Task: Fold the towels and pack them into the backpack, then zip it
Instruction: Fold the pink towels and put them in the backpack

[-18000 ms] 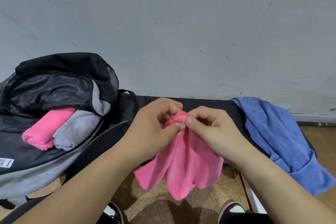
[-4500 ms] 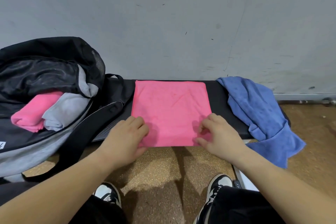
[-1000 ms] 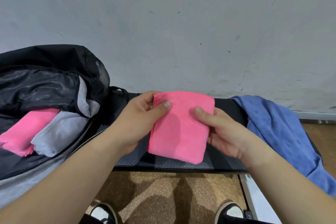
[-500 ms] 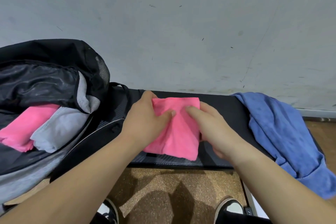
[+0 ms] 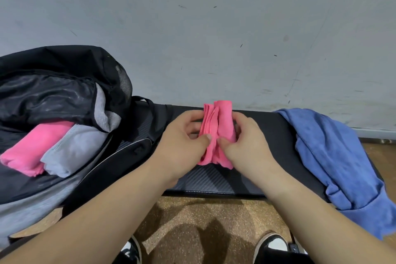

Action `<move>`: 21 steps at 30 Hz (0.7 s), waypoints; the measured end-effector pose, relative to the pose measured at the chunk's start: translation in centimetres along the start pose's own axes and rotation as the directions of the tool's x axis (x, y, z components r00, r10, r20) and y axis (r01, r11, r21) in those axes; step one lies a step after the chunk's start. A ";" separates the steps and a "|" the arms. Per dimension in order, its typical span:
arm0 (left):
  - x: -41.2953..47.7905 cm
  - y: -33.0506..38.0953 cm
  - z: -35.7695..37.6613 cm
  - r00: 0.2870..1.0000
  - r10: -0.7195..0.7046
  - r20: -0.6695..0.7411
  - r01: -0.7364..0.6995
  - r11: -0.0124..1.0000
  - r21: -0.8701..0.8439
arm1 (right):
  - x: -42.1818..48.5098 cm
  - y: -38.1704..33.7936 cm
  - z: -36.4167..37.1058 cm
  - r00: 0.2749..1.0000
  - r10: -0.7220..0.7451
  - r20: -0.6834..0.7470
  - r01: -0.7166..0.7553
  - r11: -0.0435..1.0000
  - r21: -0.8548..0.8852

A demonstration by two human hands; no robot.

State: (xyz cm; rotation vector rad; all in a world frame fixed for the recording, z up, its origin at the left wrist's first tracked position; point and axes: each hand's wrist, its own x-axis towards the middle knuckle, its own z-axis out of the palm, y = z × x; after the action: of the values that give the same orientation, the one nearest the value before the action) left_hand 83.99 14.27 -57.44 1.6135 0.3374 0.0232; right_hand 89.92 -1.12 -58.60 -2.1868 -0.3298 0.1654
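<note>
A pink towel (image 5: 217, 120), folded into a narrow bundle, stands on edge on the black bench (image 5: 263, 133). My left hand (image 5: 182, 146) grips its left side and my right hand (image 5: 246, 146) grips its right side, thumbs nearly meeting on the near face. At the left lies the open black and grey backpack (image 5: 53, 96). In its mouth sit a folded pink towel (image 5: 32, 152) and a folded grey towel (image 5: 72, 152). An unfolded blue towel (image 5: 334, 156) is draped over the bench's right end.
A grey wall (image 5: 214, 28) rises right behind the bench. Brown speckled floor (image 5: 203, 216) lies below its front edge, with my two shoes (image 5: 272, 242) at the bottom. A backpack strap (image 5: 120, 156) runs along the bench's left part.
The pink towel went from a flat rectangle to a narrower bundle, its sides brought together between both hands. My hands have closed in around it.
</note>
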 end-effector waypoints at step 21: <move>-3.2 1.5 -7.6 0.965 0.221 -0.143 -0.181 0.952 0.249 | -4.0 -9.3 3.3 0.986 0.095 0.136 -0.150 0.865 0.478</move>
State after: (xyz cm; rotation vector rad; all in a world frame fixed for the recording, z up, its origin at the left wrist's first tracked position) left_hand 79.56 20.85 -54.82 1.8810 0.3135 0.2884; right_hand 83.65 5.50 -53.05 -1.6964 -0.1817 0.3967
